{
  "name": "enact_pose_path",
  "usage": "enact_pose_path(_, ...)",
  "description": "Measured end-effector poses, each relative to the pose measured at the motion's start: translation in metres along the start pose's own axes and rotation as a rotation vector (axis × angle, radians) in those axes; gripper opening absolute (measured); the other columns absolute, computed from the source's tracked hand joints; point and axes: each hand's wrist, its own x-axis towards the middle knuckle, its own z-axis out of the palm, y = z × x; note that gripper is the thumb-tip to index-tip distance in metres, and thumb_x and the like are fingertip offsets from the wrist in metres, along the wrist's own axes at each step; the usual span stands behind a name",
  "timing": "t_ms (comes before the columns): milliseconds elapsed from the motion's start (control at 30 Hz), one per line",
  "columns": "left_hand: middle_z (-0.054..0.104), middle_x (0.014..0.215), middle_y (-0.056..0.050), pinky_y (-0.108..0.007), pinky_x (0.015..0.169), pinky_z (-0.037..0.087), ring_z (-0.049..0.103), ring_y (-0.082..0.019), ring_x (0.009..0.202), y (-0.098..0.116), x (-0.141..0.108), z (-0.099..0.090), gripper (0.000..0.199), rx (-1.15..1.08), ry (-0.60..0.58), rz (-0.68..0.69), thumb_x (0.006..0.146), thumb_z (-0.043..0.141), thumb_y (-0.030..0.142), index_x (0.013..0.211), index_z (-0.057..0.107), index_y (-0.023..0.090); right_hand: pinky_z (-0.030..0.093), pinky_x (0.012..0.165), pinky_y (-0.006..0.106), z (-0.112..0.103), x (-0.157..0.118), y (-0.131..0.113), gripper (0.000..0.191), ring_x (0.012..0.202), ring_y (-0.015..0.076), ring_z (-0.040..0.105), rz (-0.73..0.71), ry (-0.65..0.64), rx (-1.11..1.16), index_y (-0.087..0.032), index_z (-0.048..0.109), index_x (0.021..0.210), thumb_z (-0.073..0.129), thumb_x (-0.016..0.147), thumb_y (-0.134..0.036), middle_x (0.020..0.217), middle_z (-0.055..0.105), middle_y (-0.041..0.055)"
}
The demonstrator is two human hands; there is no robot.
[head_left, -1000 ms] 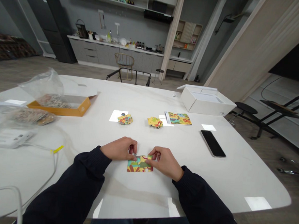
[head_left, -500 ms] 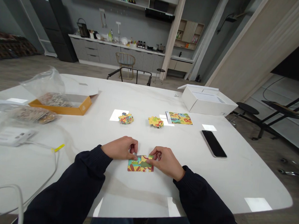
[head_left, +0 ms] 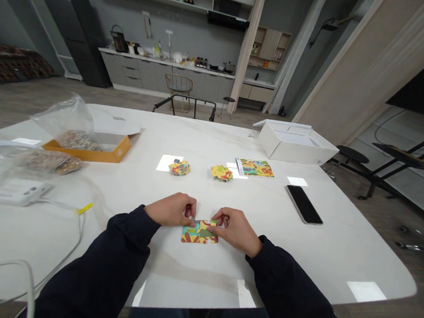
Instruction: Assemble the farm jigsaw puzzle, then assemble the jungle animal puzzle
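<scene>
A small patch of joined jigsaw pieces (head_left: 199, 232) with a colourful jungle pattern lies flat on the white table (head_left: 299, 262), right in front of me. My left hand (head_left: 170, 210) pinches its upper left edge between fingertips and thumb. My right hand (head_left: 235, 231) grips its right side, and the fingers hide part of the pieces. Farther off lie two small heaps of loose puzzle pieces (head_left: 179, 168) (head_left: 221, 173), and neither hand touches them. A printed picture card (head_left: 256, 168) with matching animals lies beyond the right heap.
A black smartphone (head_left: 303, 204) lies face up at the right. An open white box (head_left: 295, 146) stands at the far right edge. At the left are an orange tray (head_left: 118, 151), plastic bags of pieces (head_left: 48, 162), a white power strip (head_left: 19, 192) and cable.
The whole view has drifted slightly as my head moved. Both hands stay on the joined pieces, which have shifted only a little on the table.
</scene>
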Motion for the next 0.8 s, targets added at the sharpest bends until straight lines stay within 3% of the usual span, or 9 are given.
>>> enact_pose_path(267,0.069,0.077,0.0,-0.025,0.063,0.042,0.06,-0.016,0.073,-0.003,0.0,0.001,0.022,0.004,0.001,0.002,0.071,0.079,0.037,0.083,0.07,0.021,0.039,0.056,0.024,-0.001,0.001,-0.003,0.018,0.059,0.011,0.051,0.017,-0.011,0.016,-0.018,0.073,0.081,0.085,0.069,-0.024,0.069,0.064,-0.0025)
enact_pose_path(567,0.067,0.078,0.0,-0.024,0.064,0.043,0.06,-0.016,0.073,-0.009,-0.003,-0.006,0.027,-0.059,0.005,-0.025,0.068,0.08,0.034,0.088,0.072,0.019,0.033,0.048,0.023,-0.045,-0.001,0.019,0.026,0.054,0.0112,0.05,0.089,-0.204,-0.003,-0.017,0.071,0.07,0.084,0.07,-0.039,0.058,0.061,-0.0015)
enact_pose_path(800,0.067,0.08,-0.001,-0.024,0.066,0.043,0.06,-0.017,0.077,-0.009,-0.003,-0.009,0.029,-0.044,0.016,-0.027,0.068,0.081,0.034,0.091,0.074,0.018,0.034,0.051,0.025,-0.047,0.0,0.018,0.026,0.057,0.0119,0.05,0.028,-0.153,-0.139,-0.017,0.073,0.068,0.087,0.068,-0.039,0.059,0.058,-0.0023)
